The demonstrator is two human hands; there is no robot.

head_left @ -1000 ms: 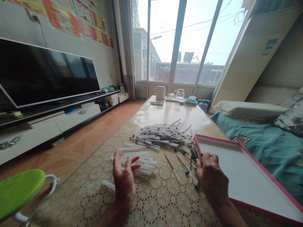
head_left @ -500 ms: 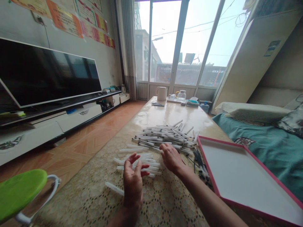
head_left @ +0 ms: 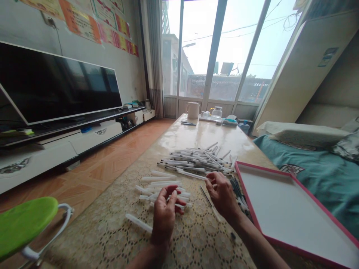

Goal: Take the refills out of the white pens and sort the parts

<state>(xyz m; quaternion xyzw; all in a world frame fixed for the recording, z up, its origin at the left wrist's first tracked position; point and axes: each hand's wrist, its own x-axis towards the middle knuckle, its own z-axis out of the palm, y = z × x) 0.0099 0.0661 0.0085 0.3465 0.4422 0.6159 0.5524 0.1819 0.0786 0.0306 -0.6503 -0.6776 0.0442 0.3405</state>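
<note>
On the patterned table lies a pile of white pens (head_left: 196, 158) with dark tips. My right hand (head_left: 221, 192) is closed in a pinch at its near edge, with the end of one white pen (head_left: 192, 174) at its fingertips. Below that hand a thin dark rod (head_left: 206, 196) slants across the tablecloth. My left hand (head_left: 165, 209) is half curled with fingers apart, holding nothing that I can see. It hovers over several loose translucent white tubes (head_left: 161, 184), partly hiding them. One more tube (head_left: 138, 223) lies left of its wrist.
At the right edge of the table sits a shallow white tray (head_left: 294, 209) with a pink rim. Dark slender pieces (head_left: 238, 194) lie between it and my right hand. A pitcher (head_left: 193, 110) and a glass teapot (head_left: 216, 113) stand at the far end. A green stool (head_left: 30, 226) is at left.
My right hand has drawn back from the pile, to the right and slightly nearer, with a pen end at its fingers. The left hand has shifted slightly right. The view has turned slightly.
</note>
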